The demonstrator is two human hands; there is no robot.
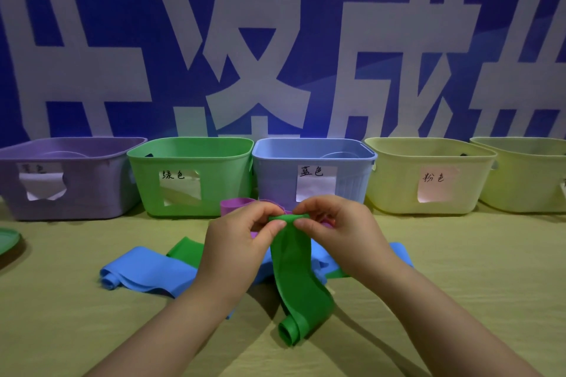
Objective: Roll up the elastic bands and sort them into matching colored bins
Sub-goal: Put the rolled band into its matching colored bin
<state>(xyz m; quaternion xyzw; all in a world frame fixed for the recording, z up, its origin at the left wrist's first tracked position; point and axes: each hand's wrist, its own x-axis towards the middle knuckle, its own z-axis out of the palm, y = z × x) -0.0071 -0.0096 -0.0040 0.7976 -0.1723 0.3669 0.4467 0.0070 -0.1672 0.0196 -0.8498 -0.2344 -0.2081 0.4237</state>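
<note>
1. While the left hand [235, 242] and the right hand [333, 232] both pinch the upper end of the green band [294, 269], fingertips close together, the strip hangs from them and its lower end lies curled on the table [459, 269] at six o'clock.
2. This looks like the start of the rolling step: only a small fold shows at the pinched end, and most of the length is unrolled.
3. The next move calls for turning that end over itself evenly, keeping both side edges aligned. The roll then has to be lifted over the rim of the green bin [226, 187] at eleven o'clock of the hands.
4. The blue band [147, 272] sprawls beneath the wrists from eight to three o'clock, and a purple band [235, 203] lies just behind the hands at twelve. Either could get dragged along.
5. The blue bin [275, 174] stands close at twelve o'clock, so forward room is tight. Bare cloth shows at four and seven o'clock.
</note>
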